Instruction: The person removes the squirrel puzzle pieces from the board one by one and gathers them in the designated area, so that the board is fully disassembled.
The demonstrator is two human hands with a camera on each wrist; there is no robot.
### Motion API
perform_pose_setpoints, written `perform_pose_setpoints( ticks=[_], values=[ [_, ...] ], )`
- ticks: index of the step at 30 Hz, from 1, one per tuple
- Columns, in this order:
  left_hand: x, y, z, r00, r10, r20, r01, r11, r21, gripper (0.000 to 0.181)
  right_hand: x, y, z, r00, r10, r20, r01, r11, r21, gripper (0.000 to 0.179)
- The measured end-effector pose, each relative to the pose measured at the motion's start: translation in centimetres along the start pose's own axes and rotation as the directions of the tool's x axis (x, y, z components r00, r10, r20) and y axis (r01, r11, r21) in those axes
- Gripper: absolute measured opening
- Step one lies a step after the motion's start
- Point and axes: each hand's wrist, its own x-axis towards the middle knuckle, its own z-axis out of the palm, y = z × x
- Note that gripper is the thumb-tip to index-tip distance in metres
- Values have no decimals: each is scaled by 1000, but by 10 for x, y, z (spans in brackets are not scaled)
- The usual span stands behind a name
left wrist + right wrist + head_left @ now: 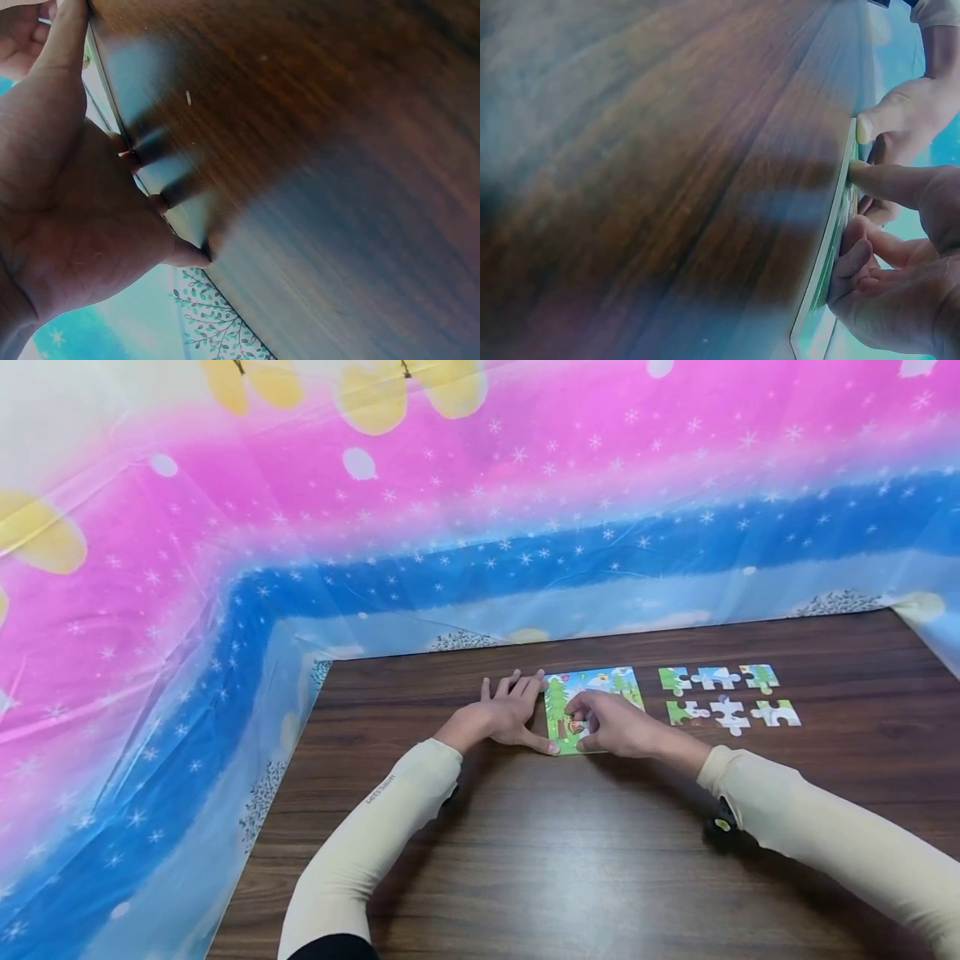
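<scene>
A jigsaw puzzle (555, 697) with a bright picture of green trees and sky lies flat on the wooden table. My left hand (512, 710) rests at its left side, fingers spread and straight, the thumb touching the lower left corner. Over the puzzle's lower right part is my right hand (618, 725), its fingers bent down onto the picture. The right wrist view shows the right thumb (889, 180) at the puzzle's near edge, with curled fingers (855, 262) against its face. Whether they pinch a piece is hidden. The left palm (67, 202) shows in the left wrist view.
Several loose puzzle pieces (730, 714) lie in two rows right of the puzzle. The dark wooden table (525, 852) meets a patterned pink and blue cloth (450, 552) at its back and left edges.
</scene>
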Motion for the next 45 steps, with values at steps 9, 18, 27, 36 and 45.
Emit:
perform_pose_setpoints(
  ticks=[9, 18, 27, 36, 45],
  values=[
    [6, -7, 7, 999, 37, -5, -36, 999, 7, 125, 0, 2, -1, 1000, 3, -31, -5, 998, -61, 52],
    [6, -9, 10, 998, 56, -27, -56, 998, -2, 126, 0, 10, -1, 998, -19, -63, 14, 997, -69, 53],
    [10, -16, 12, 998, 53, -18, -53, 998, 21, 126, -3, 16, -4, 997, -32, -63, 33, 999, 13, 52],
    [1, -9, 9, 998, 69, -6, -69, 997, -25, 124, -29, 27, -13, 993, 7, -115, -5, 1000, 20, 54],
    [-2, -8, 7, 998, 69, -10, -69, 997, -29, 125, -83, 45, -42, 990, 13, -141, -34, 988, -148, 53]
  ],
)
